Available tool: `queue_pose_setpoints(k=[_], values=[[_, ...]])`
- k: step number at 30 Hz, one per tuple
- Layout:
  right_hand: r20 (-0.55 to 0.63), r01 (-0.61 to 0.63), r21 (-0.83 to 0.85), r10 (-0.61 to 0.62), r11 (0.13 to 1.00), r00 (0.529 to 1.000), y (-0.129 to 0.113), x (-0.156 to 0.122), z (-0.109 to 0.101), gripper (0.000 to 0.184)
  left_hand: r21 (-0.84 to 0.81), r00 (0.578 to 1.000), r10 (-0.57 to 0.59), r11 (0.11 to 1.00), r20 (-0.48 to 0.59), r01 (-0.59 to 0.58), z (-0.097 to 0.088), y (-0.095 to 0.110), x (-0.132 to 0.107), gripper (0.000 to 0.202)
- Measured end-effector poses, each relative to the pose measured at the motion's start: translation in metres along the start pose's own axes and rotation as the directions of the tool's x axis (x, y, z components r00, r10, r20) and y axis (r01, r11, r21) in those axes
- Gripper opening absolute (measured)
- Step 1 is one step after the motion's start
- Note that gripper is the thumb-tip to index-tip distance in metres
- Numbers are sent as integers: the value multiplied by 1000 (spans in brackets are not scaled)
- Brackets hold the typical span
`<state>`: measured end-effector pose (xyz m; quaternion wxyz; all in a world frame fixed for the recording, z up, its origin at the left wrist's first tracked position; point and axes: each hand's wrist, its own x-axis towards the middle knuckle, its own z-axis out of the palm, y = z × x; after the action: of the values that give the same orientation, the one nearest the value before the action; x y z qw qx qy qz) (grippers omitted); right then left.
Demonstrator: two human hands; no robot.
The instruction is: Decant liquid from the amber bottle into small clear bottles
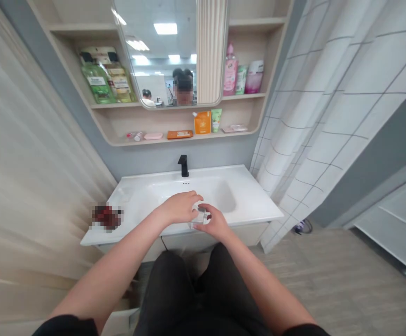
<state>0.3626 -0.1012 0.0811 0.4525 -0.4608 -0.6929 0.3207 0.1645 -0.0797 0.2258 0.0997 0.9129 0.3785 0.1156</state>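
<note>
Between my two hands, over the front edge of the white sink, is a small clear container (199, 218), see-through like plastic or glass; its exact kind I cannot make out. My right hand (215, 223) grips its right side, thumb below and fingers above. From the left, my left hand (181, 206) curls its fingers over the top and left side of it. Part of the container is hidden by my fingers. Behind the hands lies the basin (226, 193) of the sink, with a black faucet (184, 166) at its back edge.
A blurred-out dark red item (107, 217) sits on the counter's left end. Above, a mirror cabinet has shelves with a green bottle (98, 81), a pink pump bottle (230, 70), an orange pouch (202, 122) and an orange pack (179, 134). Curtains (294, 126) hang at both sides.
</note>
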Motion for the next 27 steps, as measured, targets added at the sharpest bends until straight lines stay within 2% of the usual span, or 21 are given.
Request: queue_pose_setpoints(k=[2,4,5,7,9,12,14,17,19,21,22,24,25,27], values=[[9,8,-19,-7,1000,1000,-2,-1,0,74,54,994,-112,992,-9,113,1,6,2,27],[25,15,-35,-14,999,1000,-5,-2,-1,71,65,991,-128,990,48,125,1,9,1,21],[36,17,-40,-15,999,999,-5,-2,-1,69,50,993,-79,996,86,74,1,10,0,18],[55,14,-33,-12,999,998,-6,-4,-3,70,-6,991,62,998,118,-61,0,9,-3,32],[60,11,-9,-11,1000,998,-6,-5,-5,72,-48,989,125,991,83,-121,0,6,-6,45],[61,20,2,-21,1000,998,-6,-7,-7,75,-13,1000,-1,1000,29,1,4,2,-6,32],[75,25,-14,-24,1000,997,-6,-7,-8,73,33,996,-51,998,74,48,6,0,-4,26],[103,34,-43,-29,998,994,-6,-6,-7,68,24,979,69,997,190,-75,3,-1,-5,20],[107,32,-45,-27,998,994,-6,-6,-7,64,-36,959,187,982,211,-184,1,-1,-8,36],[89,14,-21,-12,1000,996,-4,-6,-7,67,-94,952,244,969,185,-230,0,1,-11,48],[76,6,-9,-5,1000,997,-4,-7,-7,70,-100,962,224,972,154,-211,2,1,-13,52],[59,1,0,-1,1000,998,-2,-7,-8,76,-41,996,63,997,62,-61,7,3,-14,53],[58,3,-8,-3,1000,998,-1,-7,-8,77,13,998,-54,998,14,54,10,4,-14,52],[61,13,-35,-11,999,998,1,-6,-9,76,113,972,-234,965,-24,235,16,6,-13,50]])
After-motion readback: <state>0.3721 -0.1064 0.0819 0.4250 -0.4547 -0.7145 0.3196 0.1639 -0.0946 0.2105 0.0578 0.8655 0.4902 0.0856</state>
